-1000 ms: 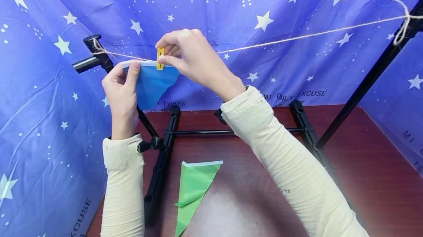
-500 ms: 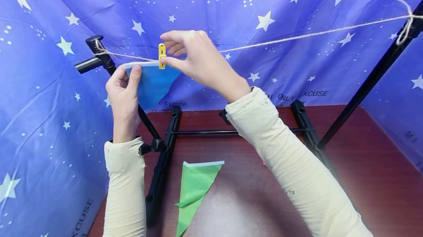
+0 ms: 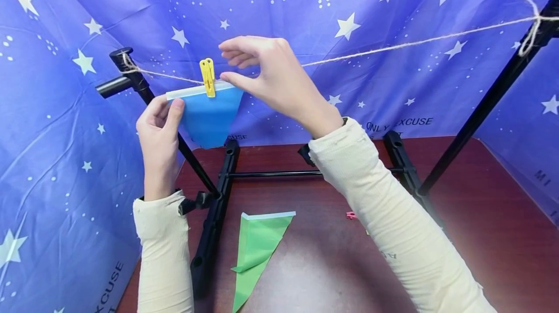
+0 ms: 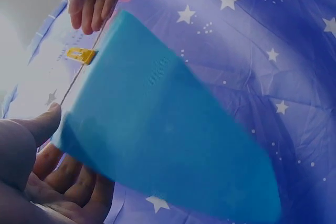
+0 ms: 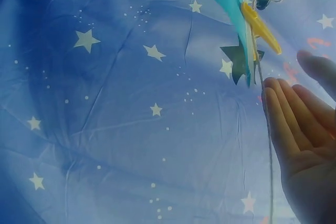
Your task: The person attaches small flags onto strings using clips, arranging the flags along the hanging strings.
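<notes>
Peg on, right hand lets go

The yellow peg (image 3: 207, 77) now clamps the blue flag (image 3: 208, 115) to the string (image 3: 393, 46), and the right hand (image 3: 271, 77) has come off it, fingers apart just beside. The left hand (image 3: 158, 131) still pinches the flag's left corner. So the flag looks hung; a green flag (image 3: 257, 245) waits on the counter (image 3: 480, 235).

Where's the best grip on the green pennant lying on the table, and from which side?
Probably the white-banded top edge of the green pennant, pinched from above at its right corner. That band lies flat, straight and free on the table; the folded lower part narrows to a point beside the black stand base, which crowds a hand coming from the left.
</notes>
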The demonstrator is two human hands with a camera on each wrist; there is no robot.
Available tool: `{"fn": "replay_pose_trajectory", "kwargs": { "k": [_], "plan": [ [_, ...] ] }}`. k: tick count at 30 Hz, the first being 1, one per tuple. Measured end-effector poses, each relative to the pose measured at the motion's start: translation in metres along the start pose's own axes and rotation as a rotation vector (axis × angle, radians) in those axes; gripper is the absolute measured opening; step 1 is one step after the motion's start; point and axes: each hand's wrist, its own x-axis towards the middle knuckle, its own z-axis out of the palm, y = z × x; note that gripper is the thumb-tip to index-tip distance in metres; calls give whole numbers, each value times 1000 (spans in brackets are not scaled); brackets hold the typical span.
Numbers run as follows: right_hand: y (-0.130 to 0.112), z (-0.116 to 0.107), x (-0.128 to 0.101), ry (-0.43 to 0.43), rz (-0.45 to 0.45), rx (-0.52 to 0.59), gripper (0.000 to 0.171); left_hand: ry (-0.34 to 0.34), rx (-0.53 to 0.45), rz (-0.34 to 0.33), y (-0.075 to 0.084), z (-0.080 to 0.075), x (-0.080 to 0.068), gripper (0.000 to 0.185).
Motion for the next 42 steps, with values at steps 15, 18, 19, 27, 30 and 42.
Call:
{"fn": "replay_pose_trajectory", "kwargs": {
  "k": [15,18,19,27,30,42],
  "plan": [
    [4,-2,-18,2,-2,-18,33,18,-42,39,-3,-20,-15,23],
    [3,-3,-22,16,-18,-13,32,17,-31,51,-4,-24,-19,23],
    [3,-3,-24,22,-28,-12,32,16,-27,51,-4,-25,-20,24],
    [6,-4,-37,34,-79,-13,30,-1,-35,36,-10,-32,-31,23],
    [9,-4,-43,29,-77,-17,30,-16,-1,24,-14,-36,-36,24],
    [29,8,-69,19,-78,6,27,-90,-48,-45,-34,-44,-55,19]
  ]
}}
